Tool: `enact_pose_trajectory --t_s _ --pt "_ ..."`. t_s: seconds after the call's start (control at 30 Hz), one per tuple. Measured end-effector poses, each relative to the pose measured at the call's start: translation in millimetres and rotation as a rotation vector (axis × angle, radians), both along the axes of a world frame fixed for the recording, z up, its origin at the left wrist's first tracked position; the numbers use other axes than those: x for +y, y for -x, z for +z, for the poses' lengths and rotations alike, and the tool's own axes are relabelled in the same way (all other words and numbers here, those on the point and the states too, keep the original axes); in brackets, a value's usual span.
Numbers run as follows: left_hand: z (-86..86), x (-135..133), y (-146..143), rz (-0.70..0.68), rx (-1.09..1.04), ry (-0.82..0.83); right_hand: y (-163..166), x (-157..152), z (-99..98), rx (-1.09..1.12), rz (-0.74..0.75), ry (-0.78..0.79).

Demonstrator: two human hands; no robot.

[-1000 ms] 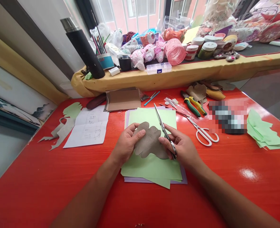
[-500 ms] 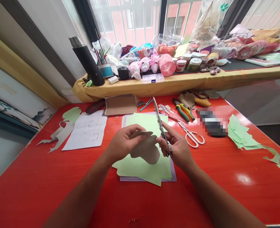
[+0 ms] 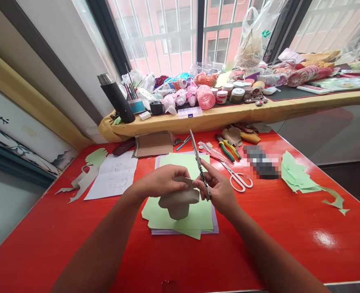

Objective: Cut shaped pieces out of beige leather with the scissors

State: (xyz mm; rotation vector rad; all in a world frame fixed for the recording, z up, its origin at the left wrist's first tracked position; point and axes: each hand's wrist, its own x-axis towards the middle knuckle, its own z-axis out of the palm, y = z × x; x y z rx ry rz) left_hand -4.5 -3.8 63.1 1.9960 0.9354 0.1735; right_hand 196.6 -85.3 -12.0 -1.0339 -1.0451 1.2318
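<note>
My left hand (image 3: 161, 184) is closed on the top edge of a grey-brown leaf-shaped cutout (image 3: 178, 202), which hangs down above a stack of light green paper (image 3: 180, 215). My right hand (image 3: 218, 190) grips a pair of metal scissors (image 3: 199, 164) by the handles, blades shut and pointing up and away. Its fingertips touch the right edge of the cutout. Both hands hover over the red table (image 3: 76, 236).
White-handled scissors (image 3: 237, 179), green pliers (image 3: 227, 149) and a blurred object (image 3: 261, 161) lie to the right. Green offcuts (image 3: 296, 176) sit far right. A printed sheet (image 3: 113, 176) and grey scraps (image 3: 82, 179) lie left. A cluttered ledge (image 3: 229, 114) with a black flask (image 3: 117, 99) runs behind.
The cutout has been lifted off the green paper and tipped so that it hangs from my left hand. The view has tilted upward, showing more window.
</note>
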Motion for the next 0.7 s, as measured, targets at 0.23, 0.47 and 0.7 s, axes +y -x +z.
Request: enact_pose_trajectory --t_s 0.23,0.47,0.7 --pt "-12.5 1.2 -8.4 0.202 -0.229 0.386 -0.2 1.5 -3.1 0.039 -0.088 -0.005" --pt "-64.9 -39.0 -24.9 0.242 -0.792 0.779 -12.9 7.2 -0.5 0.046 -0.314 -0.050" --pt "-66.3 -46.1 -41.2 0.454 -0.680 0.646 -6.7 1.6 2.6 -0.004 -0.312 -0.070"
